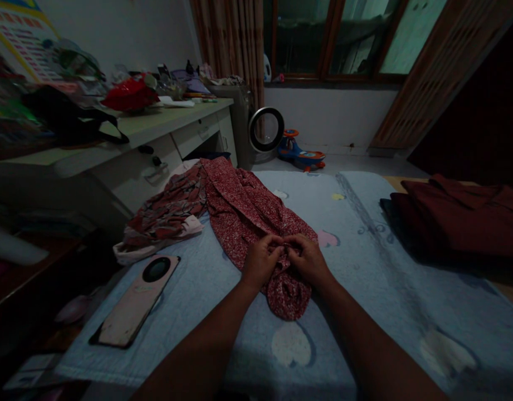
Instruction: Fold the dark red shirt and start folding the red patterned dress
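Note:
A red garment with a fine white speckle lies lengthwise on the light blue bedspread. My left hand pinches its cloth near the close end, thumb and fingers together. Right beside it, my right hand pinches the same garment, and the fingertips of both hands almost meet. The small spot between the fingertips is too dark to make out. Below the hands, a rounded fold of the red cloth bulges toward me. Touching the garment's far left side is a crumpled brown-red patterned cloth with pale edges.
On the left of the bed lies a phone with a round camera. Folded dark red clothes are stacked at the right. A cluttered desk runs along the left wall; beyond stand a washer with its door ajar and a ride-on toy.

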The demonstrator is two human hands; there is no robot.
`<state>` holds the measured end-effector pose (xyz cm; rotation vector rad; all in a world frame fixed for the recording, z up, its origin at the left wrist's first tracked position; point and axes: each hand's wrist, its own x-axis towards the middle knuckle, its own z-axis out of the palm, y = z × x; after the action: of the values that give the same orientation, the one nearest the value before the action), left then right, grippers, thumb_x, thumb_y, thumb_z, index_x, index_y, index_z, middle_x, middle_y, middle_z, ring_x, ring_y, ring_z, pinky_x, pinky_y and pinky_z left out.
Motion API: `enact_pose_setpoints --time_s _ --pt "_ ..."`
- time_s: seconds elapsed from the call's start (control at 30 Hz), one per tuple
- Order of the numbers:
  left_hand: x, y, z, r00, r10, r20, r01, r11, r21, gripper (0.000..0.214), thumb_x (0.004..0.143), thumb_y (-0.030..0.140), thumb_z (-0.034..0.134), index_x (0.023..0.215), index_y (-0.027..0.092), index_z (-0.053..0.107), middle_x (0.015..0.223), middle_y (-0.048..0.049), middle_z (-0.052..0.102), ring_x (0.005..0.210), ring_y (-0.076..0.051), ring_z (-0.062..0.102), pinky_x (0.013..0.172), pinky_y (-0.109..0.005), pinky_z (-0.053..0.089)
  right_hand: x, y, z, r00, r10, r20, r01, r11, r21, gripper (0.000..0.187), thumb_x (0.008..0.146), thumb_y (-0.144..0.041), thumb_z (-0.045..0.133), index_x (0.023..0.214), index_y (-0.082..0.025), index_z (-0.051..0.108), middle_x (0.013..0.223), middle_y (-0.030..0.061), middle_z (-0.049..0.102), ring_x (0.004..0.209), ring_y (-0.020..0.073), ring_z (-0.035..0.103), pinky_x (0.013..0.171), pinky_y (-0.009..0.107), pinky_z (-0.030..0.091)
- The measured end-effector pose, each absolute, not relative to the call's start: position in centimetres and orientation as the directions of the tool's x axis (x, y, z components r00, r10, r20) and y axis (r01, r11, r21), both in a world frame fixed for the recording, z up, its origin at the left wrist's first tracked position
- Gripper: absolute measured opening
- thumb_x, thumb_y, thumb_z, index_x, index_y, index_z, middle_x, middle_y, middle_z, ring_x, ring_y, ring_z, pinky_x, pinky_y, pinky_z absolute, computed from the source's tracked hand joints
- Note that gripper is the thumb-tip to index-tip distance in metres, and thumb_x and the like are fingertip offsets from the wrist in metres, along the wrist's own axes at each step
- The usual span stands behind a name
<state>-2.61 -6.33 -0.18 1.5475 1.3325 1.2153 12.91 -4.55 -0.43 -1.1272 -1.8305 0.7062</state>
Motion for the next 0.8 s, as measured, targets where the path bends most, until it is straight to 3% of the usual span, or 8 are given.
enact_pose_setpoints --time_s 0.37,0.57,0.8 --pt "-2.78 -6.25 0.12 0.047 0.983 0.178 0.269 -0.184 0.945 0.011 0.079 0.022 0.065 0.088 0.019 0.069 0.085 -0.0014 0.074 0.079 -0.017 0.069 0.072 -0.025 0.053 13.12 -4.51 -0.49 -0.232 0.906 0.354 0.421 0.421 -0.803 0.020 0.078 -0.017 0.059 0.093 -0.019 0.071 0.089 0.0047 0.071 0.084 0.0187 0.064 0.077 0.032 0.048" --pt "-2.88 -5.89 -0.23 0.059 0.985 0.165 0.169 -0.173 0.970 0.012 0.079 0.022 0.062 0.088 0.017 0.069 0.087 -0.0022 0.073 0.080 -0.017 0.068 0.073 -0.026 0.053 13.30 -4.46 -0.30 -0.277 0.889 0.363 0.447 0.454 -0.770 0.018 0.082 -0.017 0.059 0.095 -0.019 0.070 0.092 0.0052 0.070 0.087 0.0192 0.064 0.079 0.033 0.048" --pt "-2.88 -5.86 0.30 0.059 0.981 0.185 0.215 -0.194 0.957 0.009 0.078 0.019 0.061 0.084 0.017 0.067 0.083 -0.0003 0.071 0.076 -0.014 0.065 0.072 -0.023 0.050 13.24 -4.58 -0.43 -0.296 0.879 0.373 0.494 0.476 -0.728 0.018 0.082 -0.016 0.057 0.097 -0.018 0.068 0.093 0.0061 0.066 0.088 0.0197 0.061 0.080 0.033 0.046"
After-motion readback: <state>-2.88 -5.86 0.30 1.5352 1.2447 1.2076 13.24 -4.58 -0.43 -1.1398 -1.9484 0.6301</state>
